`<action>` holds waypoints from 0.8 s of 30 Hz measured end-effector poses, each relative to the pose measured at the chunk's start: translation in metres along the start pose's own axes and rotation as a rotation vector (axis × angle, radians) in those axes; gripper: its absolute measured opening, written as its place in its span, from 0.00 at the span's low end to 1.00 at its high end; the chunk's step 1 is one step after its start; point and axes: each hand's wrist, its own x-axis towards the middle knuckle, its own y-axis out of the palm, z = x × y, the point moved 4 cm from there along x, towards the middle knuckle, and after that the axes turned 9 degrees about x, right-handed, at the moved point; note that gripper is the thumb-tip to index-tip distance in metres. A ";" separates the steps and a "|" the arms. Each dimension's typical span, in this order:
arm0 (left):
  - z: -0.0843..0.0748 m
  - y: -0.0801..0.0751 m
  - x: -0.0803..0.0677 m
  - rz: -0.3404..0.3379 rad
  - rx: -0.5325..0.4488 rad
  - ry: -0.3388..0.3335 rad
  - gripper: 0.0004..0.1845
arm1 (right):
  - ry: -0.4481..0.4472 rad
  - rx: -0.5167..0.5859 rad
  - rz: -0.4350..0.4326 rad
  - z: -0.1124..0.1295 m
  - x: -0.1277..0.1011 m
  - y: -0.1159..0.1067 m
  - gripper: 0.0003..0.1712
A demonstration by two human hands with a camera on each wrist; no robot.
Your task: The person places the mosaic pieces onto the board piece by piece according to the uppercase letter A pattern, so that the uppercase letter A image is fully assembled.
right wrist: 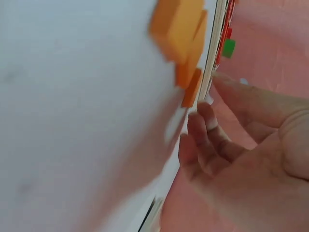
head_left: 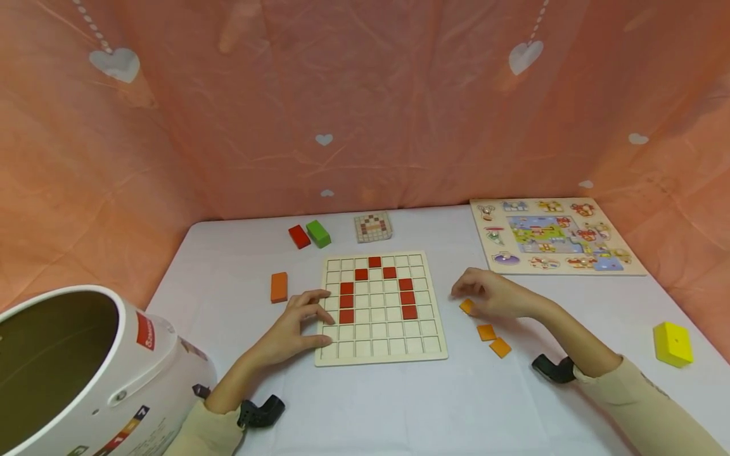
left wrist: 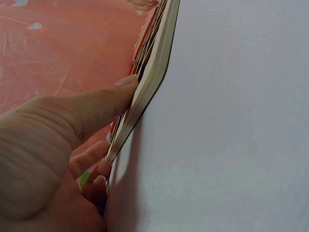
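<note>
A pale grid board [head_left: 388, 363] lies flat in the middle of the table, with several red square tiles [head_left: 346, 302] forming an arch on it. On the board's left edge rests my left hand [head_left: 291, 329], fingers spread and thumb near the lower left corner. The left wrist view shows its thumb [left wrist: 108, 99] against the board's rim. To the right of the board, my right hand [head_left: 502, 294] hovers with loosely bent fingers beside an orange tile [head_left: 466, 306]. In the right wrist view a gap shows between its thumb and fingers. Two more orange tiles [head_left: 486, 332] lie nearer me.
Behind the board are a small pattern card [head_left: 373, 227], a red block [head_left: 299, 237] and a green block [head_left: 318, 234]. An orange block [head_left: 279, 287] lies left. A picture puzzle [head_left: 559, 269] is back right, a yellow block [head_left: 673, 344] far right. A large white bucket [head_left: 165, 361] stands front left.
</note>
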 end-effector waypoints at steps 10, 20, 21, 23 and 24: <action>0.000 0.000 0.001 -0.005 0.014 0.003 0.13 | 0.046 0.012 0.066 -0.010 -0.004 0.001 0.18; 0.000 0.000 0.002 -0.007 0.015 0.007 0.12 | 0.000 0.003 0.045 0.005 0.016 0.005 0.06; 0.000 0.000 0.002 -0.008 0.016 0.007 0.13 | -0.013 0.013 0.037 0.009 0.022 0.006 0.06; 0.000 0.000 0.002 -0.009 0.017 0.008 0.13 | -0.040 0.045 0.021 0.018 0.037 0.011 0.06; 0.000 0.000 0.002 -0.010 0.015 0.008 0.13 | -0.052 0.066 0.016 0.023 0.045 0.014 0.06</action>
